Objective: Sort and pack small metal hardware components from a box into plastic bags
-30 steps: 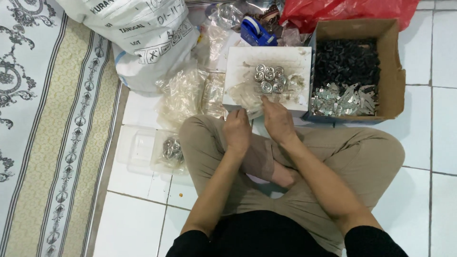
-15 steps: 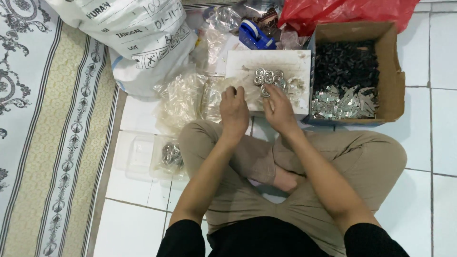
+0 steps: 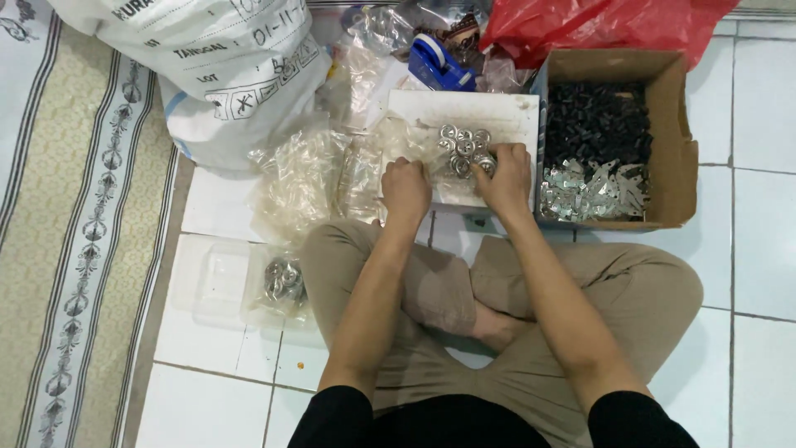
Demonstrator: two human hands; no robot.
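Note:
I sit cross-legged on a tiled floor. A white board (image 3: 497,112) lies in front of my knees with a small pile of silver metal rings (image 3: 461,144) on it. My right hand (image 3: 503,176) rests on the board with its fingertips on the rings. My left hand (image 3: 405,189) is curled at the board's near left edge, pinching a clear plastic bag (image 3: 406,141) that lies on the board. Whether a ring is inside the bag I cannot tell.
A cardboard box (image 3: 673,149) at the right holds black parts and silver metal plates. Behind are a red plastic bag (image 3: 597,25), a blue tape dispenser (image 3: 438,65) and a big white sack (image 3: 215,66). Clear bags (image 3: 298,178) and a clear tray with rings (image 3: 282,280) lie left. A patterned rug (image 3: 75,249) borders them.
Both hands have moved forward from above my lap onto the white board; the right hand now touches the rings and the left grips the clear bag.

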